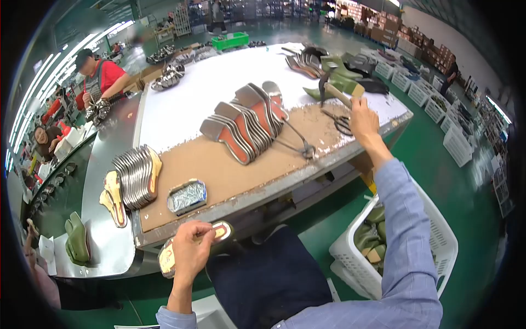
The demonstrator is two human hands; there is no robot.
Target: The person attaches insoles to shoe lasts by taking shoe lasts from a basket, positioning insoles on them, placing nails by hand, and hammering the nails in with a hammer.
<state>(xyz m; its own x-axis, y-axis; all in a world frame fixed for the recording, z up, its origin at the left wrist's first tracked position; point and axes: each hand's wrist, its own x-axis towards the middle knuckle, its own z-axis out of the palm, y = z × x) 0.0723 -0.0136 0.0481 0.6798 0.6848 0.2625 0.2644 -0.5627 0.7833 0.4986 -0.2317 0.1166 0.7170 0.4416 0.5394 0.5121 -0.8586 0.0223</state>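
My left hand (192, 244), its fingers pinched together, holds a shoe piece (167, 257) with a cream and red underside over my lap. My right hand (364, 118) is closed round the pale handle of a hammer (338, 94) above the back right of the table. Scissors (342, 125) lie just left of that hand. A metal tray (187, 196) sits at the table's near edge, beyond my left hand. Rows of curved sole pieces (246, 123) with red sides stand mid-table, pincers (307, 149) beside them.
Stacked insoles (139, 178) stand at the left of the worktable (230, 197). Green shoe parts (342, 71) lie at the back right. A white basket (444, 236) of green pieces is on the floor at right. A person (112, 74) in red works at the left.
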